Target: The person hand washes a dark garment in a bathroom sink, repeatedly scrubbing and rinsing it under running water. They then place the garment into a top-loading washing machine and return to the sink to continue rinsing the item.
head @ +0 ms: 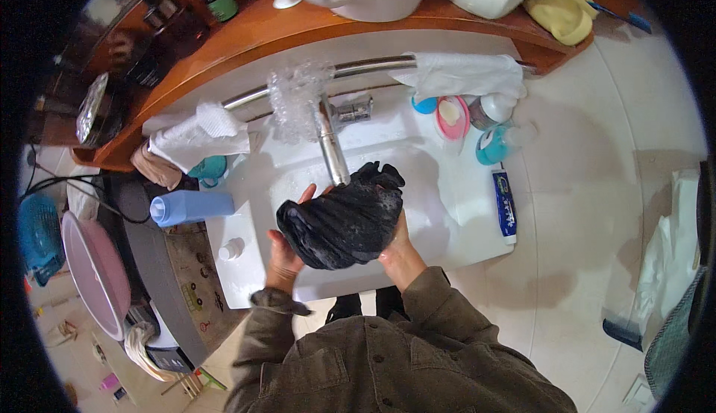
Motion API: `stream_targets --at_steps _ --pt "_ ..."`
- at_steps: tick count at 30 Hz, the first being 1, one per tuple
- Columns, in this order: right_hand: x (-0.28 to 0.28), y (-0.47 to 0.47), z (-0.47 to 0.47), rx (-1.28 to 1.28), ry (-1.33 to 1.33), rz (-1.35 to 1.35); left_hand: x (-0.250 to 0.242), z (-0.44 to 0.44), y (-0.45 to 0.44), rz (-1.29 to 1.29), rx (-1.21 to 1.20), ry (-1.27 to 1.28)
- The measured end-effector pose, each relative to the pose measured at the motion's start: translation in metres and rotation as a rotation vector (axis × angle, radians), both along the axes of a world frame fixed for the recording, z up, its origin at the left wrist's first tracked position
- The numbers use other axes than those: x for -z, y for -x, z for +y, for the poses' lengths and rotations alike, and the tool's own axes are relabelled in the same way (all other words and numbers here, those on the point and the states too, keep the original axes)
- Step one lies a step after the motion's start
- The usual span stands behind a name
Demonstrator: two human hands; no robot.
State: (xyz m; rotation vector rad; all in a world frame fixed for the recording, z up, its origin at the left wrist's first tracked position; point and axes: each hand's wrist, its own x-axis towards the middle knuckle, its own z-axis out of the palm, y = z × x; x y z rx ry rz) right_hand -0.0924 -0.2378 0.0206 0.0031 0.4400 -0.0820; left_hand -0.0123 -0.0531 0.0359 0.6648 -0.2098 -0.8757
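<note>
A bunched black cloth (341, 223) with pale, sudsy-looking patches is held up over the white washbasin (436, 200). My left hand (286, 253) grips its left side, thumb showing in front and some fingertips behind. On the other side my right hand (400, 253) holds the cloth from below and behind, so most of its fingers are hidden. The chrome faucet (331, 155) reaches down to the cloth's upper edge. Whether water is running cannot be made out.
A chrome rail (372, 67) with white towels (467, 74) crosses behind the basin, below a wooden shelf (257, 41). A blue bottle (193, 207) and white cap (231, 249) stand left; a toothpaste tube (504, 206), turquoise bottle (491, 145) and pink soap dish (452, 117) sit right.
</note>
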Motion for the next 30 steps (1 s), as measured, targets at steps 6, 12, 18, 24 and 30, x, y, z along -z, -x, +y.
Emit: stream_targets --at_steps 6,12,18,24,30 --pt "-0.006 0.012 0.006 -0.065 0.273 0.11 0.005 0.01 0.034 0.272 -0.299 -0.17" --pt "-0.02 0.055 -0.039 -0.016 0.659 0.06 -0.037 -0.008 0.052 0.625 -0.249 -0.194" --pt "-0.08 0.072 -0.078 0.107 2.423 -0.145 -0.044 -0.026 0.04 0.561 -0.059 -0.039" --pt "-0.156 0.039 -0.04 -0.399 2.312 -0.518 -0.09 -0.024 -0.006 0.372 0.232 -0.298" --pt "-0.196 -0.012 0.0 -0.167 2.214 -0.863 -0.094 -0.028 -0.049 -1.157 0.356 -0.639"
